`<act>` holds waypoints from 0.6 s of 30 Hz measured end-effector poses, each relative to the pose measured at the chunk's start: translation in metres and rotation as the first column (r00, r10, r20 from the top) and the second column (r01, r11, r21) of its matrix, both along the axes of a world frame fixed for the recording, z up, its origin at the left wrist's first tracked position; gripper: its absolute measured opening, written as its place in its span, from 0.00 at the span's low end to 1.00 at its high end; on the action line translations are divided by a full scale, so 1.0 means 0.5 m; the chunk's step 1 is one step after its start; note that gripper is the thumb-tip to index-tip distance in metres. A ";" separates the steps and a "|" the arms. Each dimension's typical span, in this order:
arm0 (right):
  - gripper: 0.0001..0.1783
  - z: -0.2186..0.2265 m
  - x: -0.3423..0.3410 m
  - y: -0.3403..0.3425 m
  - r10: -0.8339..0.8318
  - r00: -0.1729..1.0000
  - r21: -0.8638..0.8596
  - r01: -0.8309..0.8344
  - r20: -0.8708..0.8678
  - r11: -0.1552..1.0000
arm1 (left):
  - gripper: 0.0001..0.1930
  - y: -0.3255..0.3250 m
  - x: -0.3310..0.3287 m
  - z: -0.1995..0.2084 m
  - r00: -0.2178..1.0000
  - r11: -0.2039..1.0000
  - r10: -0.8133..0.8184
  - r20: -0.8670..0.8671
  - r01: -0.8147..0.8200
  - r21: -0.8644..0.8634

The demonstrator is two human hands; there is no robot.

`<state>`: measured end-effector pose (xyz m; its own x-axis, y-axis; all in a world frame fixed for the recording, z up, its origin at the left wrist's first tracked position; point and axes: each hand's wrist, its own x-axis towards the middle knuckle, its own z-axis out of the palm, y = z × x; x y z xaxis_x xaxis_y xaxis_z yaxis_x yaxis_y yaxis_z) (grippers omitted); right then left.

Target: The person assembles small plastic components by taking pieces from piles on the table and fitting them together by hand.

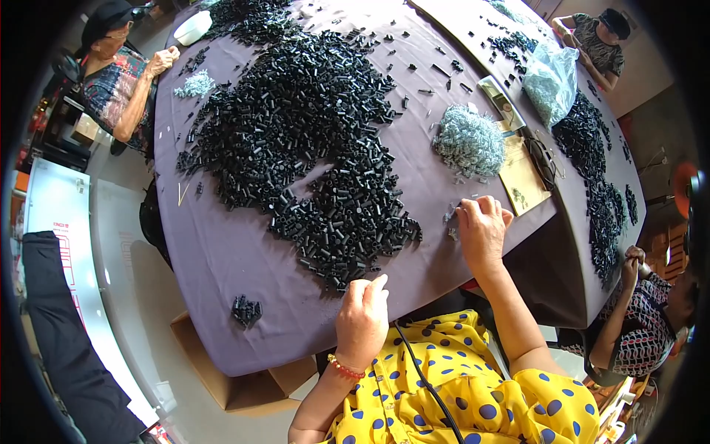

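My left hand (pixel 362 323) is closed in a pinch at the near edge of a big heap of small black cylindrical pieces (pixel 325 148). What its fingers hold, if anything, is hidden. A red beaded bracelet (pixel 346 368) circles that wrist. My right hand (pixel 484 231) reaches farther forward, its fingers bent together over a few small grey-clear pieces (pixel 452 216) on the cloth. I cannot make out what is between those fingertips. Just beyond it lies a round mound of small pale translucent pieces (pixel 469 142). A little separate cluster of black pieces (pixel 246 311) sits at the left.
A purple-grey cloth (pixel 222 259) covers the table. Right of the pale mound are a yellowish board (pixel 526 177), dark glasses (pixel 542 160) and a plastic bag (pixel 551 81). A white bowl (pixel 192 28) stands far left. Three other people sit around. A cardboard box (pixel 244 385) is below.
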<state>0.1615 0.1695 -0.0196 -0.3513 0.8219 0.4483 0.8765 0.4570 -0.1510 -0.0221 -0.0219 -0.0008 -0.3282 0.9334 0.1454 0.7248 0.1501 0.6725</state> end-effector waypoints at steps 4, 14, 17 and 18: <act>0.08 -0.003 0.006 -0.002 0.032 0.998 -0.046 -0.035 -0.056 0.998 | 0.13 0.000 -0.001 0.000 1.000 1.000 -0.010 -0.013 0.010 -0.008; 0.12 0.014 0.011 0.001 0.068 0.994 -0.006 -0.069 -0.090 0.998 | 0.15 0.002 0.000 -0.002 0.999 0.999 -0.038 -0.023 0.037 -0.028; 0.13 0.017 0.007 0.022 0.136 0.987 0.003 -0.137 -0.088 0.991 | 0.14 0.002 0.000 0.005 1.000 0.999 -0.027 -0.004 0.027 -0.028; 0.13 0.017 0.007 0.027 0.138 0.986 0.003 -0.138 -0.089 0.990 | 0.14 0.002 0.000 0.004 1.000 0.999 -0.025 -0.005 0.025 -0.028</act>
<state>0.1652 0.1828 -0.0109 -0.4204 0.7700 0.4800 0.7883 0.5719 -0.2271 -0.0219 -0.0211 0.0013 -0.3037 0.9451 0.1208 0.7322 0.1504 0.6642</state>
